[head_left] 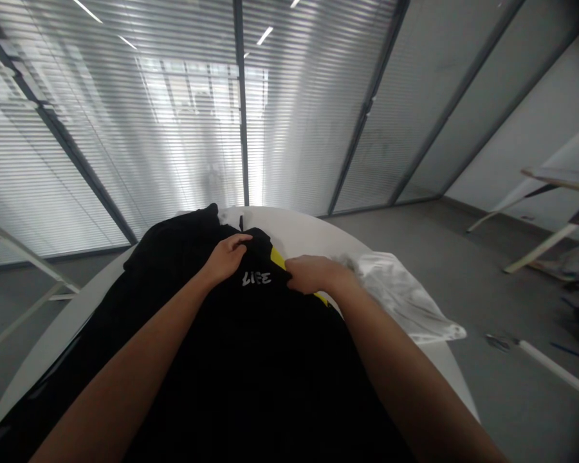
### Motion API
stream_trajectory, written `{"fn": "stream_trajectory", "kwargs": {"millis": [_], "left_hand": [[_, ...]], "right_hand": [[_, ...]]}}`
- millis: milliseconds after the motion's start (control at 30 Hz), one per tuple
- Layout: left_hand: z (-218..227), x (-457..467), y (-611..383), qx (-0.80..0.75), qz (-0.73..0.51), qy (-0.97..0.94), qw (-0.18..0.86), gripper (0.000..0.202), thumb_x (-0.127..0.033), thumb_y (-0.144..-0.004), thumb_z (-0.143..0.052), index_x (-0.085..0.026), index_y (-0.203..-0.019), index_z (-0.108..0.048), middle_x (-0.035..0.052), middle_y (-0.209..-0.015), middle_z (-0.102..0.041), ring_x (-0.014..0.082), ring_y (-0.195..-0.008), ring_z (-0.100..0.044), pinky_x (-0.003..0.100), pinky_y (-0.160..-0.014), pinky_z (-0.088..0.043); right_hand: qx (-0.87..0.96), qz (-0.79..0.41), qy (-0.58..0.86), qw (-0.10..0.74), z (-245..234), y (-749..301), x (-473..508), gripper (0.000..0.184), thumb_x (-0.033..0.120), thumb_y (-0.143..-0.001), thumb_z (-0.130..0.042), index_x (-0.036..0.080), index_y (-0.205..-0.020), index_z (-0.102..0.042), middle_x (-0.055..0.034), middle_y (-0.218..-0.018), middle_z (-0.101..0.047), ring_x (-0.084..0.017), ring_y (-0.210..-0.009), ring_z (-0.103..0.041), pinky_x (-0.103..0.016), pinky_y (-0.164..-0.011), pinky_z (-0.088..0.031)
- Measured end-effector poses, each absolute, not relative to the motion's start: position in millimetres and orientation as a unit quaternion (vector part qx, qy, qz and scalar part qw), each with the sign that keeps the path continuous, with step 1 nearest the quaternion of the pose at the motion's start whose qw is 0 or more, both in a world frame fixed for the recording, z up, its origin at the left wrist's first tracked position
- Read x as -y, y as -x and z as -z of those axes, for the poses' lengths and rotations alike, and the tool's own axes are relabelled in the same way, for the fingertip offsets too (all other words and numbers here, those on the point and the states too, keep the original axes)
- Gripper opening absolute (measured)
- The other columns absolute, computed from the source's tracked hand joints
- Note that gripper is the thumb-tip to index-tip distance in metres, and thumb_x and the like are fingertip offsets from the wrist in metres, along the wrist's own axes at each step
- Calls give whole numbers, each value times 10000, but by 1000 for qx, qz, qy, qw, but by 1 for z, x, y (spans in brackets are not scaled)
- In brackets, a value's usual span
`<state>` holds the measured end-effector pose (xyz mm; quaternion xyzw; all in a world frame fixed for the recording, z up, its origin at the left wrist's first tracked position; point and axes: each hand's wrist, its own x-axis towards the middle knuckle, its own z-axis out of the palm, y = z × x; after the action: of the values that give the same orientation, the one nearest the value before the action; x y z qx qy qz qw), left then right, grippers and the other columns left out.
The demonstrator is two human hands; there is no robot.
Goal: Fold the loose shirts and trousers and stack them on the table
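Observation:
A black garment [270, 354] with white lettering and a yellow patch lies spread over the round white table. My left hand [226, 258] rests on it, left of the lettering, with fingers stretched out along the cloth. On the other side of the lettering, my right hand [313, 273] is closed on the garment's edge beside the yellow part [278, 258]. The tips of the right fingers are hidden by the fist and the fabric. Another dark cloth [168, 241] lies to the left of my left hand.
A crumpled white cloth [398, 292] lies at the right edge of the round white table [303, 226]. Glass partitions with blinds [188, 116] stand behind it. A wooden-topped table [564, 179] is at the far right, and a white pole [554, 366] is at the lower right.

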<state>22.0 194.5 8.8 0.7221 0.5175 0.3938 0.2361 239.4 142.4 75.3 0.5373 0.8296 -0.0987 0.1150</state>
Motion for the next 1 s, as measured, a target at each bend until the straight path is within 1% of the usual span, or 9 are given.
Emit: {"fn": "stream_trajectory", "kwargs": {"millis": [133, 233, 400, 500, 600, 667, 833, 900, 1000], "left_hand": [[-8, -199, -13, -508, -385, -735, 233, 387, -215, -811, -467, -180, -1149, -651, 40, -1139, -682, 190, -1009, -635, 337, -961, -469], [-15, -203, -4, -486, -382, -752, 229, 376, -211, -815, -470, -179, -1143, -651, 38, -1141, -682, 186, -1028, -631, 331, -973, -461], [-33, -205, 15, -474, -387, -768, 187, 353, -212, -830, -461, -175, -1110, -673, 34, -1111, -695, 182, -1018, -634, 314, -973, -451], [-42, -205, 29, -476, -393, -771, 158, 336, -220, -842, -450, -187, -1075, -691, 24, -1109, -697, 187, -1034, -625, 315, -984, -439], [-48, -206, 45, -500, -398, -757, 136, 341, -241, -849, -445, -191, -1077, -695, 21, -1071, -709, 192, -984, -635, 324, -960, -451], [-48, -207, 57, -521, -402, -742, 130, 352, -257, -850, -443, -192, -1087, -694, 17, -1027, -718, 187, -922, -644, 323, -927, -467], [-39, -213, 84, -550, -421, -711, 123, 347, -253, -836, -435, -199, -1037, -712, 9, -949, -722, 182, -852, -643, 296, -855, -489], [-33, -215, 92, -565, -415, -703, 120, 347, -247, -829, -432, -195, -1021, -716, 13, -936, -721, 184, -830, -641, 293, -836, -493], [-26, -216, 100, -582, -391, -704, 112, 365, -250, -829, -416, -187, -1034, -712, 23, -934, -719, 190, -820, -639, 296, -821, -495]], "right_hand": [[-859, 119, -491, 86, -78, -237, -142, 166, 207, -791, -576, 168, -911, -684, -119, -886, -717, -241, -807, -664, -300, -679, -447], [-872, 132, -470, 34, -74, -230, -139, 123, 211, -797, -579, 169, -876, -663, -102, -835, -705, -228, -757, -653, -285, -647, -424], [-888, 134, -440, -18, -70, -210, -129, 157, 295, -863, -510, 182, -887, -617, -73, -814, -679, -200, -732, -625, -267, -620, -382], [-882, 136, -448, -60, -71, -192, -123, 172, 314, -880, -492, 183, -878, -603, -59, -816, -664, -188, -749, -607, -267, -639, -379], [-863, 171, -464, -106, -74, -173, -115, 144, 304, -863, -531, 175, -874, -595, -44, -802, -644, -171, -743, -589, -267, -653, -402], [-843, 238, -467, -122, -76, -163, -108, 166, 319, -848, -562, 171, -918, -593, -37, -810, -630, -153, -696, -580, -256, -610, -431], [-771, 470, -414, -118, -71, -156, -91, 410, 359, -839, -586, 215, -1217, -518, -57, -1012, -605, -110, -606, -582, -209, -413, -471], [-760, 504, -392, -120, -63, -155, -86, 426, 328, -846, -575, 226, -1254, -508, -60, -1049, -597, -112, -627, -592, -207, -408, -487], [-782, 467, -384, -150, -51, -152, -81, 395, 272, -850, -565, 227, -1241, -544, -52, -1042, -610, -118, -659, -596, -222, -476, -504]]}}
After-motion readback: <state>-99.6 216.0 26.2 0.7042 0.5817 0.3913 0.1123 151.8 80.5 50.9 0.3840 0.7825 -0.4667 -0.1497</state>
